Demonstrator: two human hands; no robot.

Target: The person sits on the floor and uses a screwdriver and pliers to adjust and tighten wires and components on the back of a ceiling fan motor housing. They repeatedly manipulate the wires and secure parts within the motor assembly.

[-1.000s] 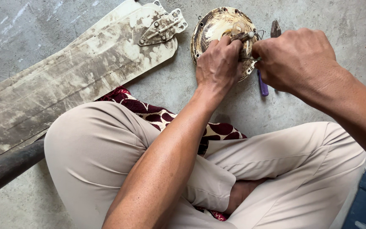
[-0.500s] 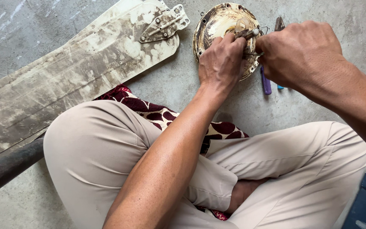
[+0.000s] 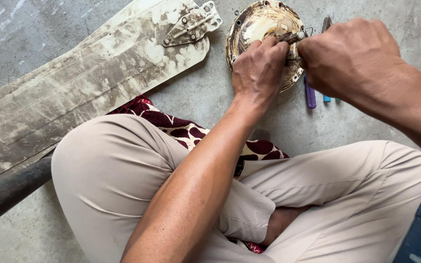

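Seated cross-legged on the patterned cushion [image 3: 181, 127], the person kept both hands where they had been a moment before, the left hand [image 3: 259, 73] pressed closed on the round metal fan cover [image 3: 249, 29] on the concrete floor, the right hand [image 3: 352, 58] clenched around a small tool [image 3: 292, 36], beside the dirty fan blade [image 3: 84, 92].

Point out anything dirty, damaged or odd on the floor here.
The long pale metal fan blades lying at the left are streaked with brown grime, and the round metal fan housing under both hands is stained yellow-brown too. Nothing looks broken or spilled.
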